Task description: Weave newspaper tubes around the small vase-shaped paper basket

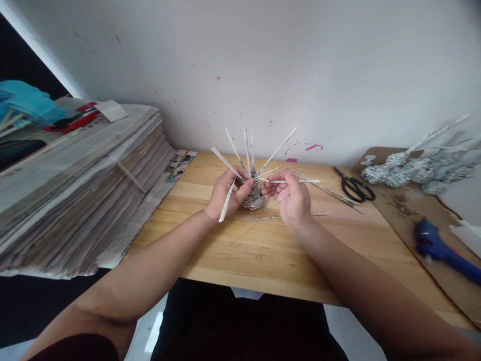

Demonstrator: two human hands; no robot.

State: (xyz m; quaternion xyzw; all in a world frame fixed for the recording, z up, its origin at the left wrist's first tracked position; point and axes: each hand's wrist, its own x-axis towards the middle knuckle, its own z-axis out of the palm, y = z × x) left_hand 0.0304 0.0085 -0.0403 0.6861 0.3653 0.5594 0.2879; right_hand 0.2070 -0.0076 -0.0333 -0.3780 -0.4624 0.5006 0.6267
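A small round basket woven from rolled newspaper sits upright on the wooden table, with several paper sticks fanning up and out of its top. My left hand grips its left side, thumb pressed at the rim where the sticks meet. Between the thumb and fingers of my right hand is a thin paper stick that runs from the basket's rim out to the right. My hands hide part of the basket's wall.
Loose paper sticks and black-handled scissors lie to the right. Beyond them are finished-looking woven paper pieces and a blue glue gun on cardboard. A tall newspaper stack stands left; the wall rises behind.
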